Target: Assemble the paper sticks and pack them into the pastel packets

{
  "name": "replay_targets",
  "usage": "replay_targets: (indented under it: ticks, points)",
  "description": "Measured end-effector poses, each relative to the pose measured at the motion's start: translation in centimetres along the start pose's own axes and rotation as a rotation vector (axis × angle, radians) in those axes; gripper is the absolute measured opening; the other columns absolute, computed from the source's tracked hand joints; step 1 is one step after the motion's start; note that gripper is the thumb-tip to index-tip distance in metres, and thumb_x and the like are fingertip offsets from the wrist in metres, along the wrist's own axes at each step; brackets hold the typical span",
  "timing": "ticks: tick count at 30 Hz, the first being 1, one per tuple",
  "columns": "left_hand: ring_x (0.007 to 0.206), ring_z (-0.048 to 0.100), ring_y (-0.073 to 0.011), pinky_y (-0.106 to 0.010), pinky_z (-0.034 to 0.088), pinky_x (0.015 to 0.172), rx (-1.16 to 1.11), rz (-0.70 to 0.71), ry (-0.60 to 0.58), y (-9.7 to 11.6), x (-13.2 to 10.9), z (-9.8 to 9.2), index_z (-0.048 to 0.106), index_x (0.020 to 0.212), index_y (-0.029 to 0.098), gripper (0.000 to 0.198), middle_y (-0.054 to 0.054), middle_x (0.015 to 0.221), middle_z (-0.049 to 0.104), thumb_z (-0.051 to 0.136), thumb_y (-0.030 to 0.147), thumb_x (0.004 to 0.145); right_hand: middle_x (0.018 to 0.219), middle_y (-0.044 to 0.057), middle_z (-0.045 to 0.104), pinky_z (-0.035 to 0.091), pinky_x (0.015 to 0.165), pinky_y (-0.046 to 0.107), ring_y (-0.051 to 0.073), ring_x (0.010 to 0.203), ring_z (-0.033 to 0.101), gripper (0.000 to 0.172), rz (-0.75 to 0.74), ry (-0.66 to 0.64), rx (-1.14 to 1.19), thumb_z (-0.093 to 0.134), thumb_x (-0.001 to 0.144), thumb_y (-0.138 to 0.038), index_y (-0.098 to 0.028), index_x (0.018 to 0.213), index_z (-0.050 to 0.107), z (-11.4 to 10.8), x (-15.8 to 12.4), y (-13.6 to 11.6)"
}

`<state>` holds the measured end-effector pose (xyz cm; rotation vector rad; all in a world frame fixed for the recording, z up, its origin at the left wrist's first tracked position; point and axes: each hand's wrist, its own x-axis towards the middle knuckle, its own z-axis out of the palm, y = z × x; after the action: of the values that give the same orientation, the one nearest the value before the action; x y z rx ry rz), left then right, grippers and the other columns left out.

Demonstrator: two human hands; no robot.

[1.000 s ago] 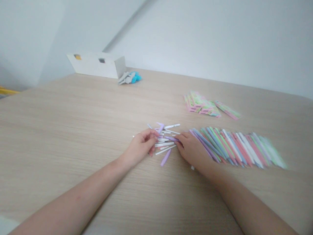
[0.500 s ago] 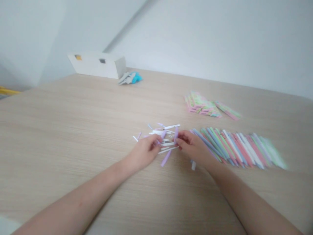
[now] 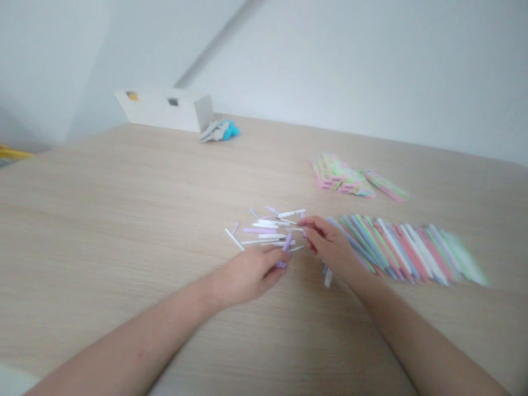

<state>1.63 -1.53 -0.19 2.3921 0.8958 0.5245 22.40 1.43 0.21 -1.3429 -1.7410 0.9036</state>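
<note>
A loose heap of small white and purple sticks (image 3: 268, 228) lies in the middle of the wooden table (image 3: 103, 220). My left hand (image 3: 251, 272) is just below the heap, fingers curled round a purple stick (image 3: 286, 246). My right hand (image 3: 330, 247) rests to the right of the heap, fingertips pinched together at its edge; what they hold is too small to name. Right of that hand a long row of coloured sticks (image 3: 408, 247) lies side by side. A single white piece (image 3: 328, 278) sits under my right wrist.
A stack of pink and green packets (image 3: 344, 179) lies farther back on the right. At the far edge of the table stands a white box (image 3: 165, 110) with a grey and blue bundle (image 3: 220, 131) beside it. A pale wall rises behind.
My left hand has drawn back toward me out of the heap, with a purple stick in its fingers. My right hand has shifted slightly right. More of the heap shows now.
</note>
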Motion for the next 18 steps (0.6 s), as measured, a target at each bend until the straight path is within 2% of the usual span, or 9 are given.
replay_targets:
  ticks: [3, 9, 18]
  points:
    - [0.084, 0.058, -0.0179, -0.028, 0.043, 0.074, 0.01, 0.016, -0.015, -0.1, 0.02, 0.01, 0.055, 0.096, 0.018, 0.017, -0.006, 0.09, 0.061, 0.04, 0.021, 0.091, 0.059, -0.004, 0.049, 0.036, 0.051, 0.022, 0.01, 0.053, 0.046, 0.021, -0.034, -0.005, -0.11, 0.046, 0.084, -0.027, -0.017, 0.093, 0.063, 0.12, -0.05, -0.33]
    - [0.089, 0.058, -0.0176, -0.028, 0.045, 0.079, 0.033, 0.05, -0.028, -0.31, 0.12, 0.05, 0.055, 0.1, 0.017, 0.017, -0.007, 0.096, 0.06, 0.041, 0.019, 0.091, 0.078, 0.001, 0.063, 0.046, 0.065, 0.027, 0.015, 0.07, 0.058, 0.027, -0.048, -0.019, -0.157, 0.058, 0.079, -0.026, -0.017, 0.104, 0.062, 0.43, -0.09, -0.22]
    - [0.088, 0.06, -0.0177, -0.029, 0.046, 0.078, 0.033, 0.052, -0.021, -0.12, -0.03, -0.07, 0.055, 0.106, 0.018, 0.02, -0.007, 0.095, 0.062, 0.042, 0.022, 0.091, 0.081, 0.001, 0.066, 0.046, 0.064, 0.028, 0.015, 0.069, 0.057, 0.023, -0.097, -0.054, -0.288, 0.054, 0.081, -0.021, -0.02, 0.101, 0.066, 0.55, -0.64, -0.49]
